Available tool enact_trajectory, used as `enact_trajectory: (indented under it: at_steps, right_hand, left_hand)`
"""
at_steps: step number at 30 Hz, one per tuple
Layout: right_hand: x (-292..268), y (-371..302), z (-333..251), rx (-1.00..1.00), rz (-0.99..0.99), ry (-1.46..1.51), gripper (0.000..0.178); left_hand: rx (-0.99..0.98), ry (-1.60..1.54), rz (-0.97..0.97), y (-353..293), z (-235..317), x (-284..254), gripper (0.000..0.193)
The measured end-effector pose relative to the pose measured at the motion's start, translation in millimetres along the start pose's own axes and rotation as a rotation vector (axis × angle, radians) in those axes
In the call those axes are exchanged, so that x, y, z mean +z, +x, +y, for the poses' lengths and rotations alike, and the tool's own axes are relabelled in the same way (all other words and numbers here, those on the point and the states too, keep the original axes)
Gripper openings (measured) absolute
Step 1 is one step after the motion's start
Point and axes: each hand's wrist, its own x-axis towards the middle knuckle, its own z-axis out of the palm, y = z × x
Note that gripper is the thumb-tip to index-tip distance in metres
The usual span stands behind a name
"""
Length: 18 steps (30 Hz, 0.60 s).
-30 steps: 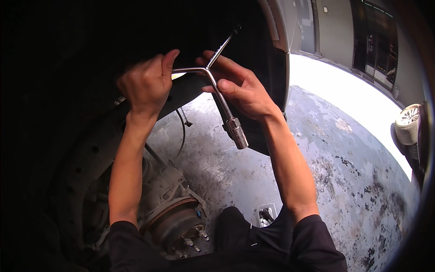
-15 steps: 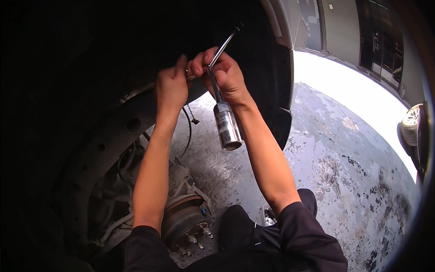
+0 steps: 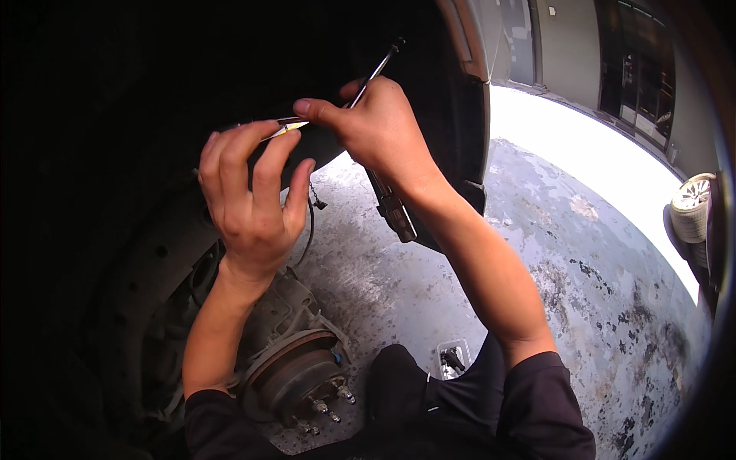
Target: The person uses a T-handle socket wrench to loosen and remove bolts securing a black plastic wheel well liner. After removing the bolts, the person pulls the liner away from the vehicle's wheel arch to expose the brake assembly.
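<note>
My right hand [image 3: 383, 126] is wrapped round the middle of a cross-shaped lug wrench [image 3: 375, 72], its thumb stretched along the arm that points left. One thin chrome arm rises to the upper right. Another, with a dark, thick end, hangs below the hand beside my right wrist. Fingers spread, my left hand [image 3: 257, 203] is raised at the left arm of the wrench, with fingertips at or very near the metal. The far end of that arm is lost in the dark. Both hands are up inside a dark wheel arch.
Below left, a rusty brake disc hub [image 3: 295, 368] bears several studs, among suspension parts and a hanging cable [image 3: 310, 230]. The fender edge [image 3: 488, 146] runs down at right. A small clear tray [image 3: 443, 354] with dark contents is near my legs. Stacked wheels [image 3: 692, 203] stand far right.
My left hand has loosened from the wrench and spread its fingers, shifting left and down. The right hand has turned over the wrench's middle. The socket arm has swung rightward behind my wrist.
</note>
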Motion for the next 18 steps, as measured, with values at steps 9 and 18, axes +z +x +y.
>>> enact_trajectory:
  at_steps: [9,18]
  right_hand:
    - [-23.2,-0.9,46.6,-0.124,-0.429,0.613,0.052]
    - [-29.1,1.4,21.8,0.001,-0.387,0.354,0.038]
  left_hand:
    - [-0.312,-0.389,-0.284,-32.5,-27.6,68.5,0.027]
    - [-1.712,-2.151,-0.136,9.5,94.8,28.0,0.046]
